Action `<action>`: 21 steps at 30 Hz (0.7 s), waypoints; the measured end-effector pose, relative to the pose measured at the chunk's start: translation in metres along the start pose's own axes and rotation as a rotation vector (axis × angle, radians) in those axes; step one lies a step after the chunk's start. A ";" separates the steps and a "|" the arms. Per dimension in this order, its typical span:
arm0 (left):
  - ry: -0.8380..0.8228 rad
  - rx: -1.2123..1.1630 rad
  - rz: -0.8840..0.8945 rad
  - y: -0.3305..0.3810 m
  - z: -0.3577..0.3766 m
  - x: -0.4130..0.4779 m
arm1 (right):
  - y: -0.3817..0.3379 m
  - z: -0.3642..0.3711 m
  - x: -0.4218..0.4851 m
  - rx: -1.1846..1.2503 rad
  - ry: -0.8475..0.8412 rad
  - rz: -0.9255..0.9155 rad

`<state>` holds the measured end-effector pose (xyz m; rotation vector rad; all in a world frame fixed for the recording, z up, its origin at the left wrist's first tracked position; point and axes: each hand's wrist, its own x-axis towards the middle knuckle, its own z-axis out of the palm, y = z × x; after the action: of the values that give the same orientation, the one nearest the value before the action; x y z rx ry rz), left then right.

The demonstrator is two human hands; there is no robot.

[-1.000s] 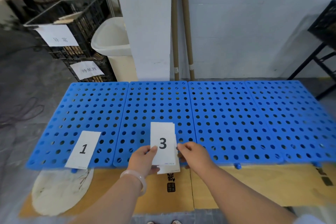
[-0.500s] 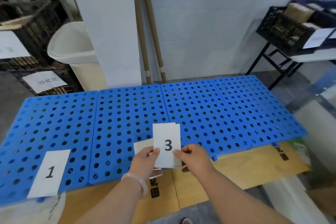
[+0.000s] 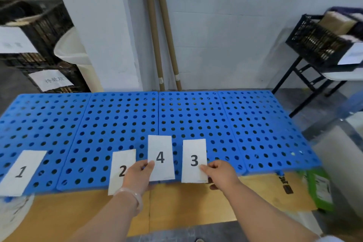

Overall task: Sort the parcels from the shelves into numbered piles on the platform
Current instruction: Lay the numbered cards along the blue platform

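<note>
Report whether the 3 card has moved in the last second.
Yes. The 3 card, pinched by the right hand, went right: from the blue platform's second panel from the left, across the seam, to the third.

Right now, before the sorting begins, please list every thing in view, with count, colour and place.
platform panels: four, blue, side by side, centre
card 1: one, white, near edge of leftmost panel
card 2: one, white, near edge of second panel
card 4: one, white, at the middle seam
card 3: one, white, over the third panel
cardboard sheet: count unclear, tan, under the panels' near edge
cardboard tubes: two, brown, leaning on the back wall
black crates: three, black, two stacked far left, one on a stand far right
white bin: one, white, beside the left crates
bracelet: one, pale, left wrist
left hand: one, pinches card 4
right hand: one, pinches card 3
</note>
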<state>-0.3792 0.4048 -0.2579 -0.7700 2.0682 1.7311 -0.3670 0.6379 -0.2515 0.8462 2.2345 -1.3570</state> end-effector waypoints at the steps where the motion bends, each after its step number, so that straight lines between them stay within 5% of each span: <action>1: 0.014 -0.002 -0.011 -0.002 0.008 0.000 | 0.004 -0.008 0.006 -0.036 -0.003 -0.001; 8: 0.070 -0.059 -0.062 -0.008 0.067 -0.014 | 0.021 -0.041 0.046 -0.350 -0.059 -0.077; 21: 0.077 -0.027 -0.077 0.013 0.123 -0.027 | 0.030 -0.077 0.059 -0.485 -0.075 -0.209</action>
<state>-0.3761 0.5312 -0.2567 -0.9252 2.0397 1.7162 -0.3923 0.7347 -0.2720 0.3944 2.4883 -0.8409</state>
